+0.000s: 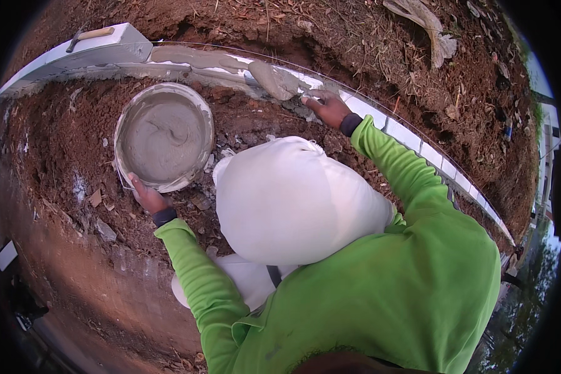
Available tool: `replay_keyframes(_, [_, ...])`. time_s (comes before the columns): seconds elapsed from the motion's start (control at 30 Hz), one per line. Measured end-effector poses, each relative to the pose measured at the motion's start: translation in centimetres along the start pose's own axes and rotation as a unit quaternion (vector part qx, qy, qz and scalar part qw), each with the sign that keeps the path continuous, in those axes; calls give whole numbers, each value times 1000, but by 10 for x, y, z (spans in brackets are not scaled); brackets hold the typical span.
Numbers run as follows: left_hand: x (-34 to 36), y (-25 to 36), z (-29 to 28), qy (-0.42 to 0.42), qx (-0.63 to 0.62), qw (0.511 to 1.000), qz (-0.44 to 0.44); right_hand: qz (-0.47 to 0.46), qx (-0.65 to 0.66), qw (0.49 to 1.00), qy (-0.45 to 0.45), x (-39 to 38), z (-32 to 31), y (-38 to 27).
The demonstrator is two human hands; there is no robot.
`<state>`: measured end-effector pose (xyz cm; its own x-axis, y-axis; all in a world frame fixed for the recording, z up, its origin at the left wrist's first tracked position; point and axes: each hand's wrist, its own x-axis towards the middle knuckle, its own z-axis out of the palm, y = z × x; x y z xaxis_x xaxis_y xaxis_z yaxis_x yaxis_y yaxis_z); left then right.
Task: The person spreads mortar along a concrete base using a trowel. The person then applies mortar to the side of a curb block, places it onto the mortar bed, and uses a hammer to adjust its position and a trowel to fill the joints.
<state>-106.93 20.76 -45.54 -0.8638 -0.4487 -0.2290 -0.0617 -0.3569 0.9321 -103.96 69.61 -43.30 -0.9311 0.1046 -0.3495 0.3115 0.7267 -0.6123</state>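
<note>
hands [149, 197] wide apart, right hand [331, 111] farther forward

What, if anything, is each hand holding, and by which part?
Left hand: the mortar bucket, by its near-left rim. Right hand: apparently a trowel, by its handle end.

Bucket [209, 134]: shows no legible label
Hammer [96, 33]: bears no readable lettering
Green shirt [380, 293]: carries no readable number or sign
</note>
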Motion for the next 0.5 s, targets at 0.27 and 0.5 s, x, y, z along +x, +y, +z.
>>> replay_keyframes(0.27, [11,-6,-14,-27,20,999,-4,40,-345,932,100,0,1,84])
replay_keyframes(0.5, [4,-2,-8,1,10,1000,-1,55,-368,922,104,-43,-24,86])
